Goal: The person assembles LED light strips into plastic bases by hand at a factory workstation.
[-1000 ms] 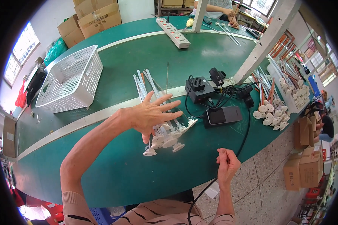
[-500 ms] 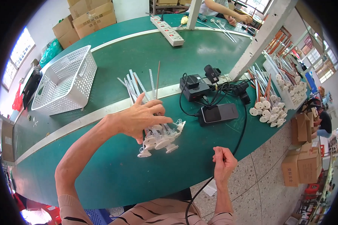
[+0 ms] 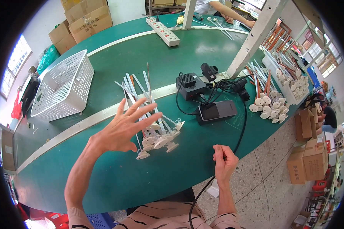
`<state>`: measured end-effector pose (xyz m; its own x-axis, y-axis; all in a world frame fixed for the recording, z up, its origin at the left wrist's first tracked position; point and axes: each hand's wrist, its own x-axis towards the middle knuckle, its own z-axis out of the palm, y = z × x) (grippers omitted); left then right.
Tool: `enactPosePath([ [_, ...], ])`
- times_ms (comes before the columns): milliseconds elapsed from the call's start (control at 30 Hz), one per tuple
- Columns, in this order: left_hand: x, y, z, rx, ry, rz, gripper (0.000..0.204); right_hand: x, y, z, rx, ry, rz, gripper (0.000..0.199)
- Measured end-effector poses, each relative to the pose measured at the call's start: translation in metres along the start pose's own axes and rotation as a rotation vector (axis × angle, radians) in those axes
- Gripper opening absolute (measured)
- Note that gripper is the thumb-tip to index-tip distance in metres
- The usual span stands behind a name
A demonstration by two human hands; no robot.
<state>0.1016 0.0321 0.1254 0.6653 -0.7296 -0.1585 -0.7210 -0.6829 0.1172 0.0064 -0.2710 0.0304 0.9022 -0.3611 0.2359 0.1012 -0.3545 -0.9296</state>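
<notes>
My left hand (image 3: 123, 128) is open, its fingers spread, just left of a bundle of thin metal strips with white round end pieces (image 3: 161, 142). The fingers partly cover the strips; whether they touch them I cannot tell. The strips, some silver and some brownish, point away from me, and fine clear loops show around the white ends. My right hand (image 3: 225, 162) is closed at the table's front right edge, thumb against curled fingers. Anything inside it is hidden. A black cable (image 3: 205, 187) runs close beside that hand.
A white perforated basket (image 3: 65, 86) stands on the left of the green table (image 3: 114, 183). Ahead are a black box (image 3: 191, 87), a dark power bank (image 3: 217, 112) and a power strip (image 3: 163, 31). More white-ended strips (image 3: 269, 107) lie at right by a white post (image 3: 258, 38). A co-worker's arm (image 3: 229, 11) is beyond.
My left hand has drawn back to the left from the bundle and its fingers have spread. The bundle and my closed right hand keep nearly the same places; the whole view has shifted slightly.
</notes>
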Motion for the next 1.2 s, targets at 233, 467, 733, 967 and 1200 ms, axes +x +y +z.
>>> enactPosePath([
  [233,-0.072,0.023,0.077,-0.334,0.535,-0.204,0.097,0.001,-0.001,0.002,0.032,-0.005,-0.015,0.017],
  [467,-0.086,0.04,0.091,-0.332,0.483,-0.403,0.074,0.006,-0.009,0.002,0.012,-0.13,0.018,0.013],
  [733,-0.084,0.044,0.094,-0.259,0.492,-0.402,0.061,0.008,-0.02,-0.003,-0.093,-0.207,-0.098,0.012],
  [967,-0.083,0.047,0.094,-0.159,0.489,-0.405,0.05,0.013,-0.015,0.023,-0.606,-0.447,-0.551,0.05],
  [1200,-0.086,0.046,0.098,-0.166,0.547,-0.391,0.047,0.019,-0.022,0.017,-0.676,-0.575,-0.575,0.051],
])
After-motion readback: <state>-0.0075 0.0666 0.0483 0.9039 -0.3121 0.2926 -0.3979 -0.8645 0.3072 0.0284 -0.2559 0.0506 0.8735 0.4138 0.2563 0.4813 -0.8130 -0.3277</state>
